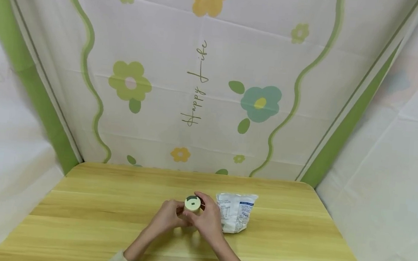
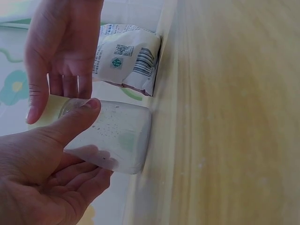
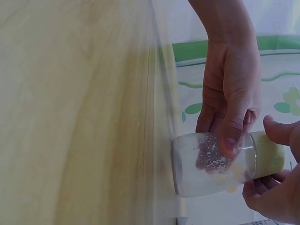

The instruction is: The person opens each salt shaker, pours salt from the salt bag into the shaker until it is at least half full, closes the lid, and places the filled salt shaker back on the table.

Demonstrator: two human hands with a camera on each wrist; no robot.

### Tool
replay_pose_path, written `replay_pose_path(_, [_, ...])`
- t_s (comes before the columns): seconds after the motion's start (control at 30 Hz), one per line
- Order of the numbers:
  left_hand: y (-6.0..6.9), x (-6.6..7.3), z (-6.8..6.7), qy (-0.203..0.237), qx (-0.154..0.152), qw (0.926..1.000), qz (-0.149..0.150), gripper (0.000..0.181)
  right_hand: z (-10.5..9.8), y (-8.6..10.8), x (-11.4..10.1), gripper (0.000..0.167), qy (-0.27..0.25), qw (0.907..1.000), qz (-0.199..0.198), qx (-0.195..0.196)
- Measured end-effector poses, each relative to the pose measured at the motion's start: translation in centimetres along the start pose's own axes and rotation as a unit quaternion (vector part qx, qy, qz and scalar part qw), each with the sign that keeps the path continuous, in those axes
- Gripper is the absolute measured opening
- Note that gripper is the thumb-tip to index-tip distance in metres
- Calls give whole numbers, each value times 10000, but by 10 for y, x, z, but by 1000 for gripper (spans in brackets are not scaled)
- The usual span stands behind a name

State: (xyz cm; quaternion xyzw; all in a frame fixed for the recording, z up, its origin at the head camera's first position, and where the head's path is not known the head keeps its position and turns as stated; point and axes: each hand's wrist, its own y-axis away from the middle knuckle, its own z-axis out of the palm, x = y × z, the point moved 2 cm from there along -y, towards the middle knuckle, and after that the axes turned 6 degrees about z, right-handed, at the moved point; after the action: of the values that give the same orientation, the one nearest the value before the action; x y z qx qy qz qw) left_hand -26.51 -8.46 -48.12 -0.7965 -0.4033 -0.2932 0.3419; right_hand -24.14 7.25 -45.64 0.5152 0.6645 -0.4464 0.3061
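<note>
Handling the lid (image 1: 192, 208) appears to be the step: the right hand (image 1: 208, 220) grips it; the left hand (image 1: 166, 216) holds the clear jar (image 3: 188, 173) upright at the table (image 1: 104, 221), near a white packet (image 1: 237, 214). Any twist calls for a steady left grip.

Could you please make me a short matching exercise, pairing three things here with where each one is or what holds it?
Things
1. clear, rounded jar
2. pale yellow, round lid
3. white packet with printed text and a barcode

Places or states
A. in the grip of the right hand
B. to the jar's right in the head view
C. in the grip of the left hand

Pairs: 1-C, 2-A, 3-B
</note>
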Motion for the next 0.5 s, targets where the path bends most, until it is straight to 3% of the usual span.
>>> replay_pose_path(0.23, [1, 0, 1, -82, -13, 9999, -79, 22, 0, 1, 2, 58, -41, 10000, 67, 7])
replay_pose_path(0.5, [1, -2, 2, 111, -51, 9999, -70, 25, 0, 1, 3, 58, 31, 10000, 14, -10])
